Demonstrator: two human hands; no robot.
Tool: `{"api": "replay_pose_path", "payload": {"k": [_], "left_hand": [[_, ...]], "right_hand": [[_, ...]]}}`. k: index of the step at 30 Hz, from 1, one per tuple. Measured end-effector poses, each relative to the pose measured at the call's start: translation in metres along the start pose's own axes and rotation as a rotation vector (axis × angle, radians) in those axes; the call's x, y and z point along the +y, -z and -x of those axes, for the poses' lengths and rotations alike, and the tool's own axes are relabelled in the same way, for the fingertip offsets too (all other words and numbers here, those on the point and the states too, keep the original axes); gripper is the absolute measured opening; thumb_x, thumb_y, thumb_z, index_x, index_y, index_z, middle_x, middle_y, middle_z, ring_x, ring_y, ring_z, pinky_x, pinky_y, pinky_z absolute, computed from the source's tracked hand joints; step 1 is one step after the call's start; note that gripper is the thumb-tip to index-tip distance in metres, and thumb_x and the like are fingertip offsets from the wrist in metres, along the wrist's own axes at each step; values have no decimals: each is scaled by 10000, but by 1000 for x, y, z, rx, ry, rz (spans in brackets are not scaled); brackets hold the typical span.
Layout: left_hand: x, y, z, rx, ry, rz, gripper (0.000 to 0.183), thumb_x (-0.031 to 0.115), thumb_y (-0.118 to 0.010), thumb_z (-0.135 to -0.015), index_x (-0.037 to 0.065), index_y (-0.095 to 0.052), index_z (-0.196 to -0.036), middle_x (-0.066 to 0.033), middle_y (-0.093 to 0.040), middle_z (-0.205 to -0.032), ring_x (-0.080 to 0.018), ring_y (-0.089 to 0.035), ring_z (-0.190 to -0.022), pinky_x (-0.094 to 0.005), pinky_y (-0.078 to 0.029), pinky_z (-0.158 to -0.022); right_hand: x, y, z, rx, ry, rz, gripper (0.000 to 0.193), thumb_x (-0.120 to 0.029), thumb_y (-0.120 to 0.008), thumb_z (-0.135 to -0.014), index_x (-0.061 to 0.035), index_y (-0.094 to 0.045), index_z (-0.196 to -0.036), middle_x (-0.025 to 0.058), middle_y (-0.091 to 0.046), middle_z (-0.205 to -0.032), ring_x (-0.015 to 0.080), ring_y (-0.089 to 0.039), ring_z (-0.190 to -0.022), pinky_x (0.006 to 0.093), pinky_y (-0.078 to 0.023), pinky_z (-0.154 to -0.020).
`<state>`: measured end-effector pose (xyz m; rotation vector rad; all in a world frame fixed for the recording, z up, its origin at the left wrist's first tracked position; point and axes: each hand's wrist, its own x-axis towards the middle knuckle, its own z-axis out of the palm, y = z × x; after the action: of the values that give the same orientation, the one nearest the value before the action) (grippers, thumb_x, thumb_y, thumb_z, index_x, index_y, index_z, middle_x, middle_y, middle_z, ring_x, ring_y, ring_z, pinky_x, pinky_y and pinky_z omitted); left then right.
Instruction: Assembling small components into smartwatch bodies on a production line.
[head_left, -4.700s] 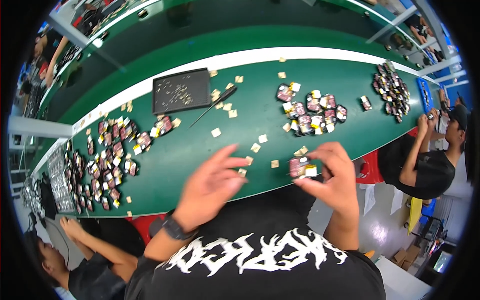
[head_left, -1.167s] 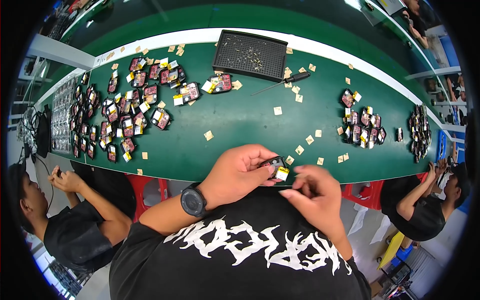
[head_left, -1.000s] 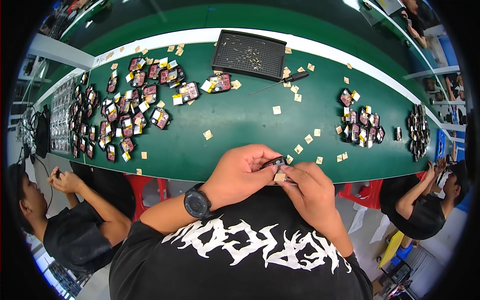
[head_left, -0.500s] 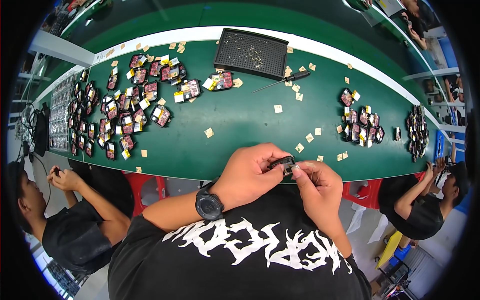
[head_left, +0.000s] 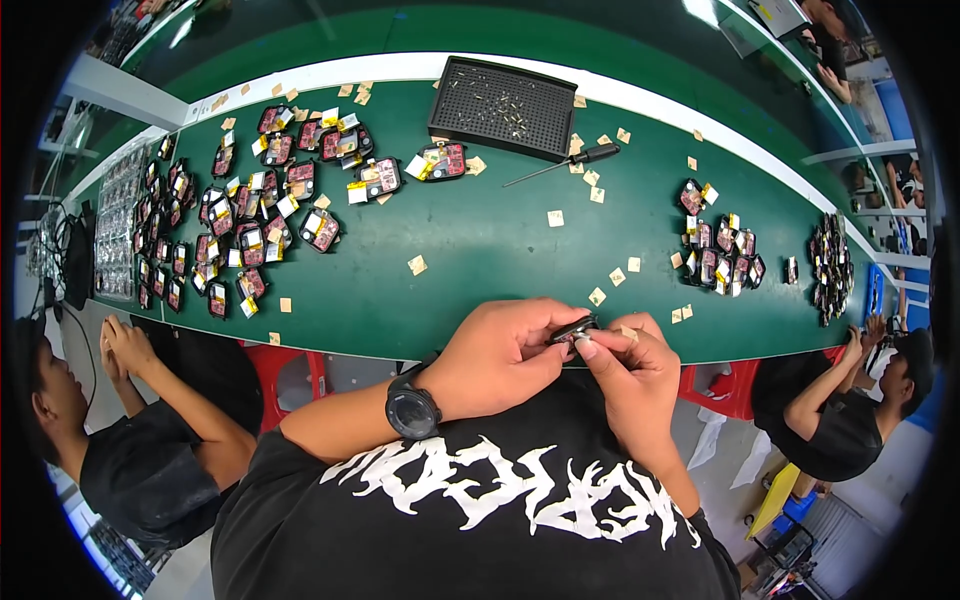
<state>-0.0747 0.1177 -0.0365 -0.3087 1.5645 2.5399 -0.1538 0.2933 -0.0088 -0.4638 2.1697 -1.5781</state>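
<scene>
At the near edge of the green table, my left hand point(head_left: 500, 352) grips a small black device housing point(head_left: 573, 331) between thumb and fingers. My right hand point(head_left: 636, 375) closes on the near right side of that housing, its thumb pressed against the edge. The housing is tilted, and fingers hide much of it. A beige paper square point(head_left: 628, 333) shows against the right hand's fingers; whether it is gripped I cannot tell. Similar open housings point(head_left: 300, 180) with red circuit boards and yellow-and-white tabs lie in a large group on the left.
A black perforated tray point(head_left: 503, 105) holding small metal parts stands at the back, a screwdriver point(head_left: 562, 164) beside it. More housings point(head_left: 722, 255) lie at right, near a dense pile point(head_left: 831, 265). Beige squares point(head_left: 417, 265) are scattered about. Co-workers sit on both sides.
The housing has turned in my fingers and shows a more closed, slimmer side. My right hand has shifted slightly left, and the beige square now overlaps its fingers. The left co-worker's hands have moved.
</scene>
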Motion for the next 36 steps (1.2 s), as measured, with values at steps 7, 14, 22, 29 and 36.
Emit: {"api": "replay_pose_path", "payload": {"k": [7, 14, 22, 29, 36], "left_hand": [[7, 8, 2, -66, -37, -250, 402, -93, -576, -940, -16, -610, -1333, -96, -688, -1160, -99, -670, -994, -256, -559, -842], [6, 6, -5, -31, -260, -515, 370, -7, -626, -950, 11, -633, -1320, -77, -710, -1020, -96, -667, -774, -255, -548, -679], [18, 10, -3, -103, 140, -279, 364, 16, -560, -1000, 6, -582, -1364, -64, -687, -949, -102, -659, -709, -256, -553, -627], [24, 13, 4, -160, 41, -145, 463, -34, -503, -973, 11, -532, -1433, -67, -692, -929, -122, -678, -748, -258, -557, -664], [42, 17, 10, -215, -74, -472, 588, -44, -511, -866, 27, -526, -1449, -93, -701, -926, -142, -694, -745, -280, -563, -695]], "right_hand": [[12, 6, -5, -2, -246, -321, 150, 25, -777, -861, 3, -660, -952, -11, -572, -879, 19, -526, -679, 190, -438, -600], [0, 7, -8, -103, -384, -386, 104, -10, -733, -916, 24, -655, -977, 73, -724, -919, 70, -654, -825, 189, -501, -718], [-3, 12, -8, -209, -502, -526, 126, -9, -703, -939, 27, -672, -1056, 73, -729, -971, 87, -671, -863, 203, -522, -749], [-5, 17, -3, -227, -472, -510, 151, -18, -692, -954, 32, -669, -1094, 71, -726, -988, 87, -665, -893, 215, -522, -798], [-17, 12, 4, -197, -380, -524, 145, -5, -707, -943, 23, -670, -1080, 51, -720, -999, 57, -639, -870, 206, -506, -769]]}}
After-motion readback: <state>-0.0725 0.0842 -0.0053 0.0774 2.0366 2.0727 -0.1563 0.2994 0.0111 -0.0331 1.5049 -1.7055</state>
